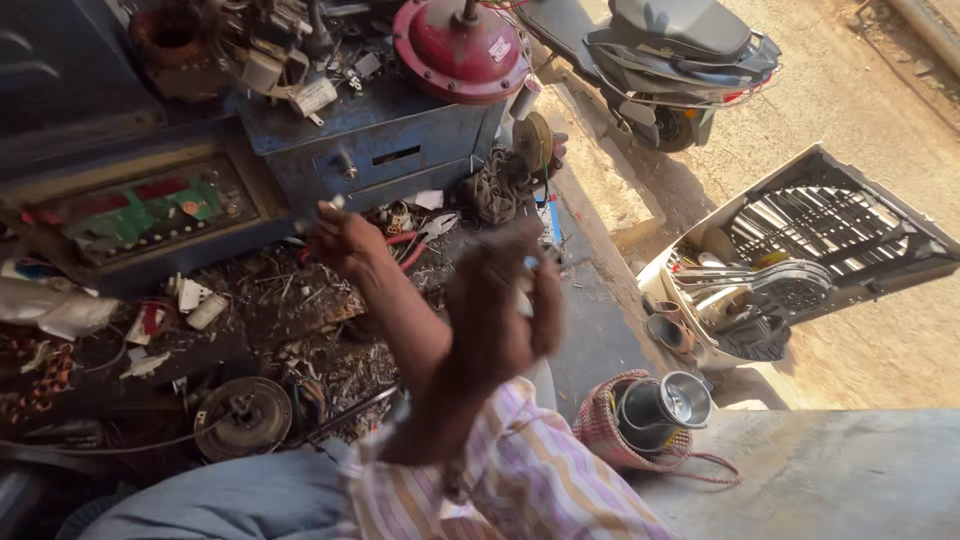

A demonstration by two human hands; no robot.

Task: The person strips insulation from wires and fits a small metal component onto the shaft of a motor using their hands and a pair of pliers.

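The left hand [345,240], mid-frame, is closed around a small metal part [335,204] beside the red pliers [405,248]. The right hand [500,300] is too blurry to tell if it is open or holding anything. The part might slip and get lost in the scraps [300,300] below.

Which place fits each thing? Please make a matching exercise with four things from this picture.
Things:
1. red dome
2. scooter
3. woven basket
4. red-handled pliers

Places:
A. beside the left hand
B. on the blue drawer box
C. at the lower right, holding steel cups
D. on the sandy ground, top right

Pairs: 1-B, 2-D, 3-C, 4-A
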